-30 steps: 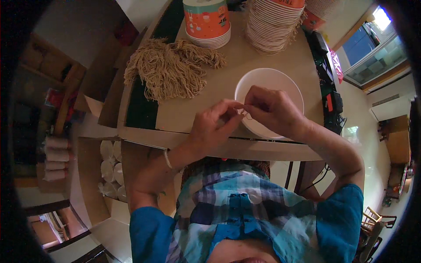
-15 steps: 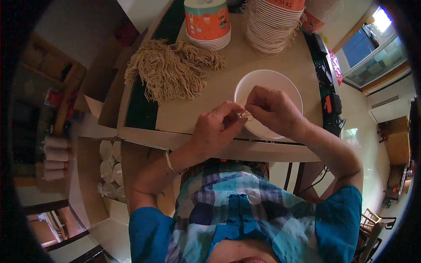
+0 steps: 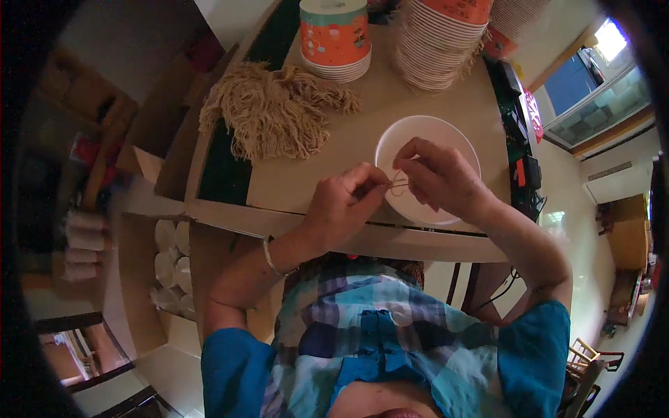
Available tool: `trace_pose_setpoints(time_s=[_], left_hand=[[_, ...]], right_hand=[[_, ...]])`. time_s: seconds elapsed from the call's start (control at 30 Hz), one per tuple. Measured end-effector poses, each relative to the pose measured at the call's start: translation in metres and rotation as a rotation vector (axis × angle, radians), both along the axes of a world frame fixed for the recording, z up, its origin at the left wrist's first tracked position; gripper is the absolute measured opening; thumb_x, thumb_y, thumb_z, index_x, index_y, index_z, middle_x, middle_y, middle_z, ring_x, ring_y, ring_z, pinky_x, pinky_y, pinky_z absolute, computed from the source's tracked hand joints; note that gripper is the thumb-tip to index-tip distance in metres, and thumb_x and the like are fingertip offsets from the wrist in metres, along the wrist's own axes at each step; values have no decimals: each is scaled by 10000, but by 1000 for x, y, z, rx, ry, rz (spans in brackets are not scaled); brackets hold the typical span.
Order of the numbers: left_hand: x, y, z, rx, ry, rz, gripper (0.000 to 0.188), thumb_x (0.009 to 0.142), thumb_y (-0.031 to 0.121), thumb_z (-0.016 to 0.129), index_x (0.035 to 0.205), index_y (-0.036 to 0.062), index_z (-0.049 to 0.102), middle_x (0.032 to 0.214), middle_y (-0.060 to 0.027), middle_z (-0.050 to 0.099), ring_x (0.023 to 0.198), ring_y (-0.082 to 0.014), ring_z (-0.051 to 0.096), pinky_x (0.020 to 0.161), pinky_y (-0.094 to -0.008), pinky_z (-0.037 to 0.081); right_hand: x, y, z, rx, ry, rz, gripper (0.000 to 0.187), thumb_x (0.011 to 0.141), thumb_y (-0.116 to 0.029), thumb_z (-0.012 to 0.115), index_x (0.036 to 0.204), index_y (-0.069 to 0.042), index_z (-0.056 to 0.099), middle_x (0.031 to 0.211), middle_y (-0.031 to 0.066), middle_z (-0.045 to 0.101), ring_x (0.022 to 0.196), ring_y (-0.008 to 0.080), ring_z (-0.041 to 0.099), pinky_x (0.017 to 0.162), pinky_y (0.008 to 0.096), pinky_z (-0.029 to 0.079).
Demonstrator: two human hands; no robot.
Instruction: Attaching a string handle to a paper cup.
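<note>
My left hand pinches a thin piece of beige string between thumb and forefinger, close to the table's front edge. A small loop of the string stands out from those fingertips toward my right hand. The right fingers are curled, with the string running up against the forefinger; their exact grip is partly hidden. Beneath the right hand stands a round white paper tub, its mouth facing up. A heap of loose beige strings lies to the left on the table, beyond my left hand.
A short stack of orange and white printed tubs stands at the back. A taller tub stack, strings hanging about it, is right of it. Black devices line the table's right edge. Lower left, an open carton holds several white rolls.
My right hand has drawn slightly away from the left, and its fingers have loosened from their tight pinch. More of the string's loop shows between the hands. The left hand keeps its pinch.
</note>
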State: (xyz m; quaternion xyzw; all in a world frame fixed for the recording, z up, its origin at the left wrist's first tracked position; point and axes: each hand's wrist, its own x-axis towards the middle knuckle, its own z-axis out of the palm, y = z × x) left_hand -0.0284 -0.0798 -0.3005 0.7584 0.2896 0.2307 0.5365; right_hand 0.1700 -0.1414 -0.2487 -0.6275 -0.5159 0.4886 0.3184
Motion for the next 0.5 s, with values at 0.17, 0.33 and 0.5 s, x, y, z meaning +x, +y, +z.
trace_pose_setpoints(time_s=[0.17,0.33,0.5], left_hand=[[2,0,-9,37,-55,48,161,927,140,625,1014,6,640,862,-68,668,756,-90,599,677,-267,507],[4,-1,-5,31,-69,57,175,904,169,640,1003,26,651,839,-103,684,712,-119,628,635,-287,508],[2,1,-10,63,-62,58,191,906,182,635,1024,33,656,849,-103,689,714,-131,638,638,-289,508]], right_hand=[[1,-6,0,174,-74,140,153,911,-97,628,1050,-63,574,632,9,525,544,60,489,492,243,396],[-3,-7,-11,374,-364,204,197,872,-64,652,1052,-54,573,634,71,545,546,123,517,515,288,427],[-1,-5,-19,471,-369,188,72,865,-46,639,928,-26,611,723,128,630,621,224,625,584,324,493]])
